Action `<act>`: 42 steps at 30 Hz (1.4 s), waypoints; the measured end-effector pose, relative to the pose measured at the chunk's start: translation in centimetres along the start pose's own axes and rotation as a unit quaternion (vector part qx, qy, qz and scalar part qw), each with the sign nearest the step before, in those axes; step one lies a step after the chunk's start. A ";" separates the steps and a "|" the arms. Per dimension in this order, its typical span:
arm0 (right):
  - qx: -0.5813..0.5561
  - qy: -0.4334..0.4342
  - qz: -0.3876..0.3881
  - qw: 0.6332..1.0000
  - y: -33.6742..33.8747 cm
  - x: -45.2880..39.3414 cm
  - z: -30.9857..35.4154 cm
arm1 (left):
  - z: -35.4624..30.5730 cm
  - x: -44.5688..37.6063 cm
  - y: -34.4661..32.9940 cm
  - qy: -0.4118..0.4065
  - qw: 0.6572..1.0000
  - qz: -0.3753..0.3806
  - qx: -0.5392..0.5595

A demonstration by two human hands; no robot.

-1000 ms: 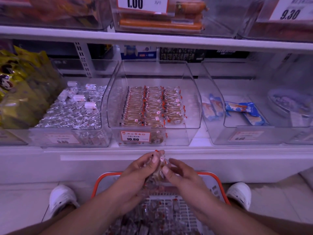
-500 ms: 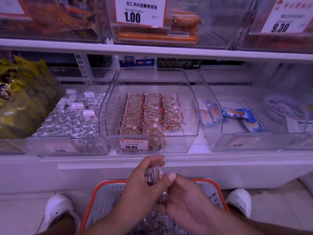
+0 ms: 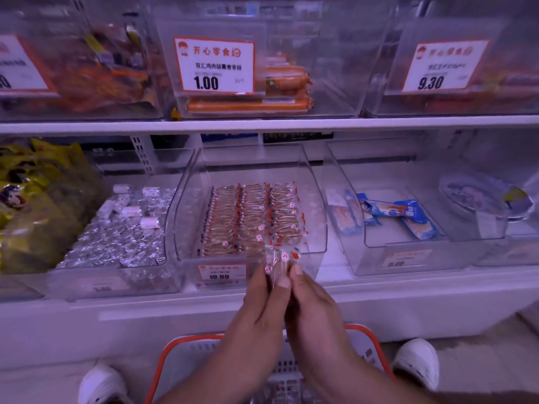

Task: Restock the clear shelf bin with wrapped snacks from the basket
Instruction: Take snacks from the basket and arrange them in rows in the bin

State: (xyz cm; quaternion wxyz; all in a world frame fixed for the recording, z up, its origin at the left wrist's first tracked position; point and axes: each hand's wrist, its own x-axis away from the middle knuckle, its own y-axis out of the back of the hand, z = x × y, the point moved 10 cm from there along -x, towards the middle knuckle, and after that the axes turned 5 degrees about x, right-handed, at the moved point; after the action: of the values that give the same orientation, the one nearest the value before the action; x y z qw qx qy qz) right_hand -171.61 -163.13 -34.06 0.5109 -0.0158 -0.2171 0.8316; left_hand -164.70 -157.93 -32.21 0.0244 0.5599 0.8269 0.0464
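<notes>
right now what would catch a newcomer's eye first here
Both hands, left and right, pinch a small stack of wrapped snacks at the front lip of the middle clear bin, where three neat rows already lie. Above it, a tag reads 1.00; the orange-rimmed basket sits below.

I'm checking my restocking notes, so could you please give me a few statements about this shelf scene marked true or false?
1. Both hands hold a small stack of wrapped snacks in front of the middle clear bin. True: the left hand and right hand pinch it together.
2. The middle bin's price tag reads 9.30. False: it reads 10.80.
3. The snacks in the middle bin stand in three neat rows. True.
4. The basket has a blue rim. False: its rim is orange-red.
5. The bin to the right of the middle one is full of silver-wrapped sweets. False: it holds a few blue packets; the silver sweets are in the bin on the left.
</notes>
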 end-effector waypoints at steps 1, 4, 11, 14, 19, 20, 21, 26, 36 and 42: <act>0.018 0.010 -0.004 1.000 -0.1 -0.1 0.6 | -0.5 -0.5 -0.3 0.016 1.000 0.011 0.002; 0.076 0.038 -0.037 0.996 0.3 -0.4 2.8 | -3.6 -2.2 -0.8 -0.025 0.995 0.080 -0.051; -0.073 -0.077 0.029 0.994 -0.3 -0.6 3.4 | -7.8 -5.3 -0.1 -0.049 0.960 0.161 -0.221; -0.059 -0.046 0.040 0.996 -0.2 -1.0 4.6 | -8.6 -6.6 0.5 -0.052 0.967 0.100 -0.228; 0.113 0.040 -0.068 0.990 4.6 -2.4 8.7 | -9.2 -10.0 1.8 -0.068 0.964 0.050 -0.251; 0.103 0.053 -0.100 0.988 6.1 -2.6 9.6 | -9.2 -11.1 2.0 -0.073 0.950 0.049 -0.300; 0.085 0.066 -0.123 0.987 7.5 -2.8 10.3 | -8.9 -12.1 1.9 -0.074 0.931 0.061 -0.353; 0.070 0.077 -0.173 0.979 11.0 -3.5 11.3 | -4.2 -15.8 -2.5 -0.041 0.859 0.214 -0.464; 0.155 0.116 -0.176 0.965 10.5 -4.7 10.9 | 0.8 -17.3 -2.5 -0.095 0.756 0.247 -0.599; 0.187 0.153 -0.175 0.955 10.2 -4.3 11.1 | -0.1 -17.0 -3.3 -0.169 0.737 0.246 -0.607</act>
State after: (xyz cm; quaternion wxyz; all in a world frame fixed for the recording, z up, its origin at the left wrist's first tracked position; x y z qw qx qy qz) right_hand -180.94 -174.57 -28.68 0.6692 -0.0087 0.0231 0.7427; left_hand -161.39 -174.90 -32.66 0.4861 0.6093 0.4389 0.4471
